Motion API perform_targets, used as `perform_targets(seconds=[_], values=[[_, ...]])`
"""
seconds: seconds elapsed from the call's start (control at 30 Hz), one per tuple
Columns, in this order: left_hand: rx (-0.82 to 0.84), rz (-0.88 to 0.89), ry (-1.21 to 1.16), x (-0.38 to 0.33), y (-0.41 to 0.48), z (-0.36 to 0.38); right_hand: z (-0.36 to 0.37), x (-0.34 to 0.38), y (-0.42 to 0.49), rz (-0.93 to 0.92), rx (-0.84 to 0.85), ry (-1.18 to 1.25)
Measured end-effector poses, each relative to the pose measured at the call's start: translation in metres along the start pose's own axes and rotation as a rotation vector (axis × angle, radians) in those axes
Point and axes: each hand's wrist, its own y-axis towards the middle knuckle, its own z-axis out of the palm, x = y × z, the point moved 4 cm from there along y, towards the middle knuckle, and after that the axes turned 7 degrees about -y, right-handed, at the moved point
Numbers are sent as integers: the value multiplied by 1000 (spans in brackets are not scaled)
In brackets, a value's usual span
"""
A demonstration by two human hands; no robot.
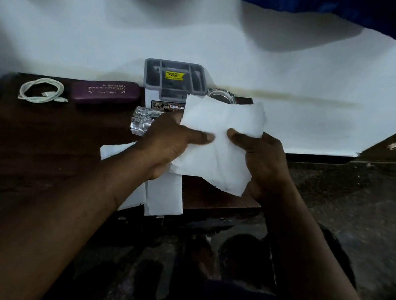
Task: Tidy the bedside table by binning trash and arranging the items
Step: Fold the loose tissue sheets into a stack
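A crumpled white paper sheet (pixel 219 143) is held above the right part of the dark wooden bedside table (pixel 41 148). My left hand (pixel 168 144) grips its left edge with the thumb on top. My right hand (pixel 262 161) grips its right edge. More white paper (pixel 165 194) lies flat on the table under my left wrist, overhanging the front edge. A crinkled foil wrapper (pixel 141 121) lies just left of my left hand.
A coiled white cable (pixel 42 90) and a purple spectacle case (pixel 105 91) lie at the table's back left. A grey organiser tray (pixel 175 79) with a yellow sticker stands on a white box against the wall, a glass bowl (pixel 221 95) beside it. Dark speckled floor lies to the right.
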Motion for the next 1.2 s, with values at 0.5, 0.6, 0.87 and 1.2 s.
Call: perform_targets(seconds=[0.5,0.6,0.87,1.2], values=[[-111,-74,-210,-10,-3,-17,11,11,-7,-34,-5,-63],[-60,-96,-193,-12,-8,-16,16,13,-9,-15,9,-2],[-70,-58,-181,-22,-14,-41,52,26,-15,-137,58,-15],[-281,173,-149,-23,-51,-128,149,25,-38,-90,171,-23]])
